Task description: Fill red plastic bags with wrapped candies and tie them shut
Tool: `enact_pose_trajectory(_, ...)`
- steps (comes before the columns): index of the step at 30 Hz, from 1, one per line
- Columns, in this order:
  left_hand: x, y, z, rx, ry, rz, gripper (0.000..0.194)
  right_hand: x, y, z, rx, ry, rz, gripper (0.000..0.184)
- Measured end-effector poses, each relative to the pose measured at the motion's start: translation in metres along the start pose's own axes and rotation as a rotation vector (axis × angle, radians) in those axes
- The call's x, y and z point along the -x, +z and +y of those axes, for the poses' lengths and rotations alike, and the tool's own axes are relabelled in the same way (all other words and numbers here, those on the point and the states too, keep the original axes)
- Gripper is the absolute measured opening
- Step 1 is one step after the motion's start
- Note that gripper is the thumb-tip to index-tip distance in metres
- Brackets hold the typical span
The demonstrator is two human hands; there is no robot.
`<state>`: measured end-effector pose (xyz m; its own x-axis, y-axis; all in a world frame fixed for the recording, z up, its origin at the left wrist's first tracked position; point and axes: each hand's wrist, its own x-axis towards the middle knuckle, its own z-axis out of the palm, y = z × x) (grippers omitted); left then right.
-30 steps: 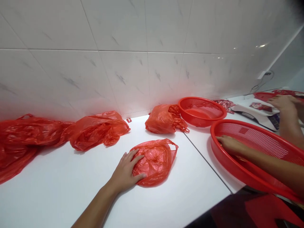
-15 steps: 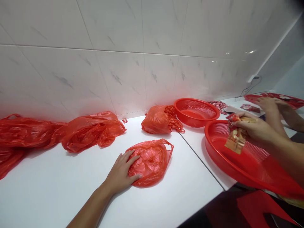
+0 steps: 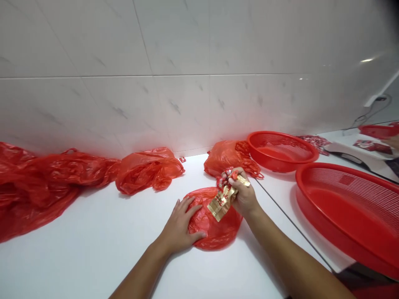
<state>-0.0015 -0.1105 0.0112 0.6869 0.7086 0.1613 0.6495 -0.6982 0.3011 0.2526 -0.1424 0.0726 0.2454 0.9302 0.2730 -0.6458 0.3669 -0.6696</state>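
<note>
My left hand [image 3: 181, 228] lies with its fingers spread over the left edge of a red plastic bag [image 3: 215, 238], which sits loosely on the white table. Above that bag, my right hand [image 3: 245, 194] is closed round a small bunch of gold and red foil packets [image 3: 222, 201]. One gold packet hangs down over the middle of the bag. Smaller red wrappers stick out by the thumb; their kind is hard to make out. The packets and right hand hide the bag's upper right part.
Behind stands a filled red bag [image 3: 222, 155]; more crumpled red bags [image 3: 146, 170] lie leftward along the tiled wall. A tiny red packet [image 3: 182, 159] is by the wall. To the right are a red colander [image 3: 282, 165] and a larger red basket [image 3: 339, 220]. Another person's hand [image 3: 393, 141] shows at far right.
My right hand has brought the foil packets leftward from over the large red basket to above the bag. My left hand stays on the bag. The view has turned right.
</note>
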Motion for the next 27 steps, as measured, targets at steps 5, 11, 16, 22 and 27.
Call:
enact_pose_trajectory(5,0.0,-0.008,0.014,0.015,0.096,0.245,0.053,0.003,-0.025,0.04,0.089,0.068,-0.009,0.031)
enact_pose_trajectory(11,-0.005,0.002,0.051,0.302,-0.03,0.397,0.042,0.019,-0.026,0.057,0.22,0.122,-0.141,0.029)
enact_pose_trajectory(16,-0.007,0.003,0.06,0.695,-0.303,0.344,0.022,0.018,-0.013,0.053,0.107,0.118,-0.024,0.031)
enact_pose_trajectory(22,-0.009,-0.005,0.058,1.119,-0.438,0.252,0.033,-0.001,-0.02,0.028,-0.024,0.043,0.249,0.038)
enact_pose_trajectory(27,-0.011,-0.009,0.058,1.169,-0.506,0.262,0.046,0.001,-0.02,0.019,0.015,0.09,0.213,0.039)
